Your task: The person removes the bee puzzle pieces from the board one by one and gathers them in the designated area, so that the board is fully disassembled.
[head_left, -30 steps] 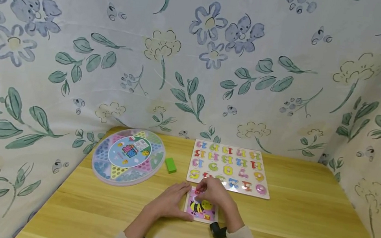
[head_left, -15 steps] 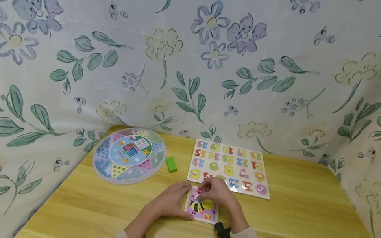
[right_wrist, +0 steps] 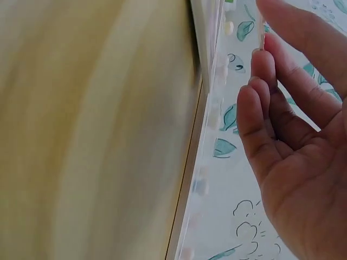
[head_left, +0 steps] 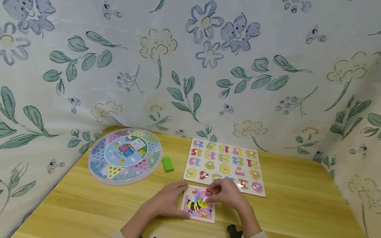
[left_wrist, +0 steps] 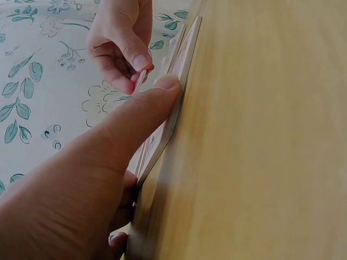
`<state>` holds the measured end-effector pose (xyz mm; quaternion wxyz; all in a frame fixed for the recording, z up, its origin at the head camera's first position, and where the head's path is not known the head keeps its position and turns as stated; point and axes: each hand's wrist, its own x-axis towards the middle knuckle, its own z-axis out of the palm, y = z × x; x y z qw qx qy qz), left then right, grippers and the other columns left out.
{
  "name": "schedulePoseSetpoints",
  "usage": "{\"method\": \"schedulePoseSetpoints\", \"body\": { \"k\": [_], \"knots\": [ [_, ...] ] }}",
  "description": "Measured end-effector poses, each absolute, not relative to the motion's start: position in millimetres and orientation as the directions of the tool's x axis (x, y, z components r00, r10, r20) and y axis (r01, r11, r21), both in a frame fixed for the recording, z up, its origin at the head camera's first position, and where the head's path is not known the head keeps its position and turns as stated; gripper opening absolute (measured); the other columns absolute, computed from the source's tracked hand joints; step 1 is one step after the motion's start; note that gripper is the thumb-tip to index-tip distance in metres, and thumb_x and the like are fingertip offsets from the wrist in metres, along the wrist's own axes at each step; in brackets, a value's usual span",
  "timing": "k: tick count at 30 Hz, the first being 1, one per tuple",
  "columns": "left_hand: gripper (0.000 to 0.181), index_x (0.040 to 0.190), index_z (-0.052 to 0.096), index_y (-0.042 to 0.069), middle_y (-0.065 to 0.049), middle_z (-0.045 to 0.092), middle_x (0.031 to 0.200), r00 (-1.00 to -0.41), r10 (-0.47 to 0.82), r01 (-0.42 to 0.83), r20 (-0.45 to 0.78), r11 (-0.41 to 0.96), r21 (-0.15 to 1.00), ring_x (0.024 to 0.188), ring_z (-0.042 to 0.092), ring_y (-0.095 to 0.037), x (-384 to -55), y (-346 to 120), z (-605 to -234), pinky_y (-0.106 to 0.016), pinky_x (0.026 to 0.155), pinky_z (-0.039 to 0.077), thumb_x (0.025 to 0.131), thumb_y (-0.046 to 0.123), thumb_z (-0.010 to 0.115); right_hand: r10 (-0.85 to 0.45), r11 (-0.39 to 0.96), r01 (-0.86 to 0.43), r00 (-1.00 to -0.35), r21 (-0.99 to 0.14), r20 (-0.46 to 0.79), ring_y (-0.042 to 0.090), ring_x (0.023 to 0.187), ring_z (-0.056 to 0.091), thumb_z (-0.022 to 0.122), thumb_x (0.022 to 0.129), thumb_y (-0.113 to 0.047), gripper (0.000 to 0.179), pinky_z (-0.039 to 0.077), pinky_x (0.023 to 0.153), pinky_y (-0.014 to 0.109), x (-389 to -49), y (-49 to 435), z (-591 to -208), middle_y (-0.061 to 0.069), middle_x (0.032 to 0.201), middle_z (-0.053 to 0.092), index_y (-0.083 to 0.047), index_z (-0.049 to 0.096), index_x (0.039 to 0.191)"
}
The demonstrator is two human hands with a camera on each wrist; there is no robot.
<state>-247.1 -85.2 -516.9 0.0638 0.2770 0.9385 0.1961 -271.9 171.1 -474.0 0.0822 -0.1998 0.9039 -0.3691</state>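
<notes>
A small bee jigsaw puzzle [head_left: 197, 207] in a pale wooden frame lies on the table in the head view. My left hand [head_left: 168, 200] holds the frame along its left side, thumb at the near edge and fingers by the far left corner. Over the puzzle's upper right part, my right hand [head_left: 227, 194] pinches a thin pink-and-red puzzle piece [left_wrist: 141, 81] between thumb and fingertips. In the left wrist view this piece is raised off the board. The right wrist view shows only its thin edge, between thumb [right_wrist: 303, 32] and forefinger.
Behind the puzzle lies a number board [head_left: 225, 167] with colourful numerals. A round Chinese checkers set [head_left: 125, 156] and a green block [head_left: 167, 164] are on the left of the wooden table [head_left: 305, 228]. A floral cloth [head_left: 193, 95] hangs behind.
My right hand has moved to the right over the puzzle, carrying the pinched piece. The left hand keeps its place on the frame. The head view has shifted slightly.
</notes>
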Motion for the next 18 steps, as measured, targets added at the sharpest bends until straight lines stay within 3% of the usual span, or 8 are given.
{"method": "schedulePoseSetpoints", "body": {
  "k": [18],
  "knots": [
    [0.108, 0.153, 0.031, 0.010, -0.006, 0.029, 0.161, -0.838, 0.545, 0.490, -0.024, 0.771, 0.406, 0.147, 0.029, -0.026, -247, -85, -518, -0.045, 0.120, 0.027, 0.073, 0.075, 0.064, -0.368, 0.663, -0.202, -0.926, -0.721, -0.079, 0.012, 0.076, 0.059, 0.086, 0.070, -0.013, 0.023, 0.050, 0.067, 0.022, -271, 211, -477, 0.001, 0.086, 0.070, -0.008, 0.074, 0.090]
  ]
}}
